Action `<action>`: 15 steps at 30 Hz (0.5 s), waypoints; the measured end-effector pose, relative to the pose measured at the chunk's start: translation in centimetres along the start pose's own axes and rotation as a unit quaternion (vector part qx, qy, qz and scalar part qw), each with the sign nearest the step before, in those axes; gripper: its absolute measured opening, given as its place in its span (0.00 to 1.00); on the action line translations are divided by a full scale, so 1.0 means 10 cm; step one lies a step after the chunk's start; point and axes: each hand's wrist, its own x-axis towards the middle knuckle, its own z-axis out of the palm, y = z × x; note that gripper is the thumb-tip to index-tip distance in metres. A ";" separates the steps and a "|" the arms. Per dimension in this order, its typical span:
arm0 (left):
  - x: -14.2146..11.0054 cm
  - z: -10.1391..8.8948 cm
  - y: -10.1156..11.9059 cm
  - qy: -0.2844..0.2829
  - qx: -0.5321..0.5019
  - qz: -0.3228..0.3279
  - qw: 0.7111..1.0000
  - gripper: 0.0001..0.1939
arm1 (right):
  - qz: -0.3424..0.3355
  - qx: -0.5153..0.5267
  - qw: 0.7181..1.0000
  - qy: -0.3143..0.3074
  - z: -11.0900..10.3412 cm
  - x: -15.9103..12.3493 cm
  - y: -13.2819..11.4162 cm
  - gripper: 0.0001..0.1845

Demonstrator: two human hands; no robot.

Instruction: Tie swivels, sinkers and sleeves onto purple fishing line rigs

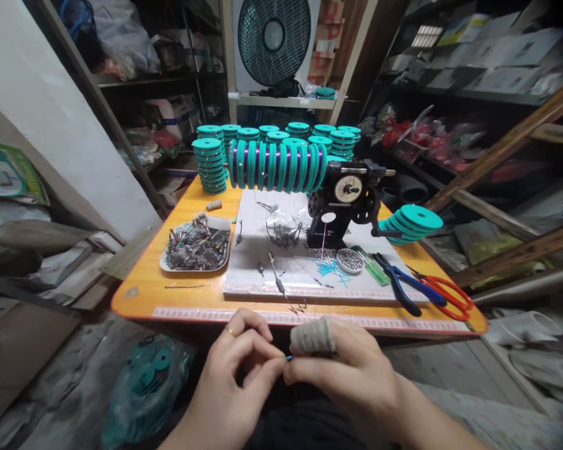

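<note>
My left hand and my right hand meet in front of the table's near edge. Both are closed in a pinch on a small blue piece, mostly hidden by the fingertips. A ring sits on a left finger, and grey wrapping covers a right finger. Just beyond the hands, a thin line with a grey weight lies on the white board. Short light-blue tube pieces lie near a round dish of small metal parts.
A black winding machine carries a row of teal spools; more stacked spools stand behind. A white tray of wire springs is at left. Pliers and red-handled scissors lie at right. A bag of spools stands on the floor.
</note>
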 end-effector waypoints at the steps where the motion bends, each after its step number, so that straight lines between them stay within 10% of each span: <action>1: -0.02 0.02 -0.01 0.039 0.101 0.108 0.988 0.07 | 0.010 0.005 1.000 0.012 0.00 0.00 0.00 0.06; 4: -0.05 0.08 -0.06 0.120 0.299 0.348 0.880 0.08 | 0.066 0.039 0.997 0.029 0.04 0.06 0.03 0.08; 8: -0.04 0.07 -0.09 0.093 0.376 0.461 0.798 0.07 | 0.097 0.058 0.993 0.041 0.10 0.15 0.12 0.06; 10: -0.02 0.03 -0.06 0.034 0.297 0.357 0.885 0.05 | 0.094 0.042 0.993 0.053 0.10 0.14 0.14 0.05; 12: -0.01 0.00 -0.02 -0.037 0.103 0.084 0.990 0.07 | 0.073 0.037 0.995 0.052 0.06 0.10 0.14 0.11; 15: 0.00 -0.01 0.02 -0.074 -0.226 -0.229 0.944 0.17 | 0.005 0.042 0.999 -0.026 0.00 0.02 0.08 0.15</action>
